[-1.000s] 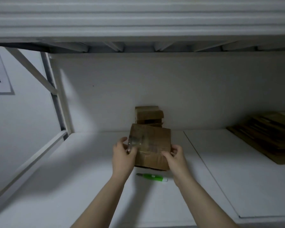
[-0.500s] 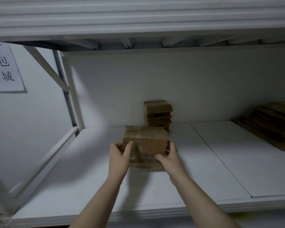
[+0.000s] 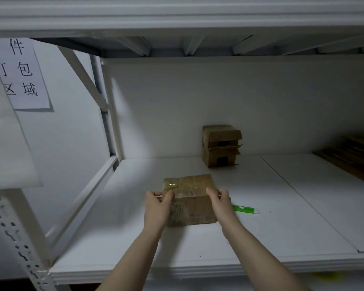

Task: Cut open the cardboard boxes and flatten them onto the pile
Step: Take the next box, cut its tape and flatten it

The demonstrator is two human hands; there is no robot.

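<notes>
Box and your hands: the box (image 3: 189,198) sits between your two hands near the front middle of the shelf (image 3: 282,206), its lower edge seemingly down on the board.
Left hand: your left hand (image 3: 157,208) grips the box's upper left corner, with the thumb laid over the top front edge and the fingers curled round the left side.
Right hand: your right hand (image 3: 222,204) grips the upper right corner the same way, thumb on the top edge and fingers wrapped behind the right side.
Look of the box: it is small, brown and closed, with shiny clear tape across the top and down the front face. The cardboard looks worn and creased, and a pale patch of label shows under the tape near the top front edge.
Nearby: a green tool (image 3: 245,209) lies flat on the shelf just right of your right wrist, with its near end hidden behind the wrist. A stack of boxes (image 3: 221,145) stands against the back wall, well behind your box. A pile of flat cardboard (image 3: 353,156) lies at the far right.
Change: half a second ago you held the box lower in view with mostly its taped face towards you; now you see its top and front together. The green tool was out of sight then and shows now.
</notes>
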